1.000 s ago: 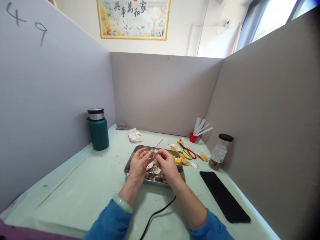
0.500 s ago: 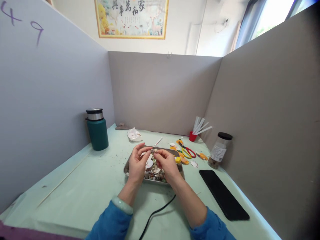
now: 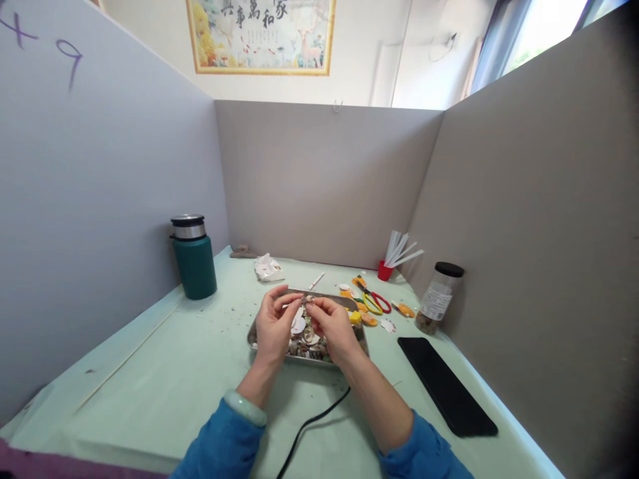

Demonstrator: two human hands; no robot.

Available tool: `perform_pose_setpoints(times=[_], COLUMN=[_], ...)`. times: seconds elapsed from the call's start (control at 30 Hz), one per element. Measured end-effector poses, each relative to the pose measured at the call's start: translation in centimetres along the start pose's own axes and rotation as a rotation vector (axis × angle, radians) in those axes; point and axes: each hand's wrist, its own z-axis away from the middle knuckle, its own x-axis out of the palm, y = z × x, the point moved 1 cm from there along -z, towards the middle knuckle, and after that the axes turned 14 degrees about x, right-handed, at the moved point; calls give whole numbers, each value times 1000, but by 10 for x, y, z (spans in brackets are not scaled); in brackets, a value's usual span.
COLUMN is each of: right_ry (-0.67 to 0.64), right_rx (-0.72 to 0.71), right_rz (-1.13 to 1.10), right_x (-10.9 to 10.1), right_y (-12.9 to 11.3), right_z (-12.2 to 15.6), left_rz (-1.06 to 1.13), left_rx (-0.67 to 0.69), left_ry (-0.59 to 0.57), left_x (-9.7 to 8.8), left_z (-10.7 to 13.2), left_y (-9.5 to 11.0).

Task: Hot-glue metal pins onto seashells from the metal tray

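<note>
My left hand (image 3: 273, 324) and my right hand (image 3: 333, 324) meet above a shallow metal tray (image 3: 257, 332) filled with several small shells and pieces. Both hands pinch one small brownish shell (image 3: 307, 300) between thumb and fingertips, held a little above the tray's far part. A white shell (image 3: 298, 326) lies in the tray just under my left fingers. My sleeves are blue, and a pale green bangle (image 3: 243, 407) sits on my left wrist.
A green flask (image 3: 194, 258) stands at the left wall. A black phone (image 3: 446, 387) lies at the right, near a lidded jar (image 3: 438, 299). Scissors (image 3: 373, 301), orange bits, a red cup of white sticks (image 3: 387, 269) and a black cable (image 3: 309, 426) are around the tray.
My fingertips have closed in, so both hands now pinch the same small shell. The hands stay over the tray; the view has shifted slightly.
</note>
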Motion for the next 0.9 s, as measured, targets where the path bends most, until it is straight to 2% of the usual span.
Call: perform_pose_setpoints(times=[0.53,0.9], right_ry=[-1,-22], right_rx=[2,-14], right_rz=[-25,-52], right_x=[1,0], right_y=[1,-2], right_z=[0,0], left_rz=[-6,-1], left_rx=[-5,29], left_ry=[9,-38], left_x=[1,2], left_z=[0,0], left_y=[0,6])
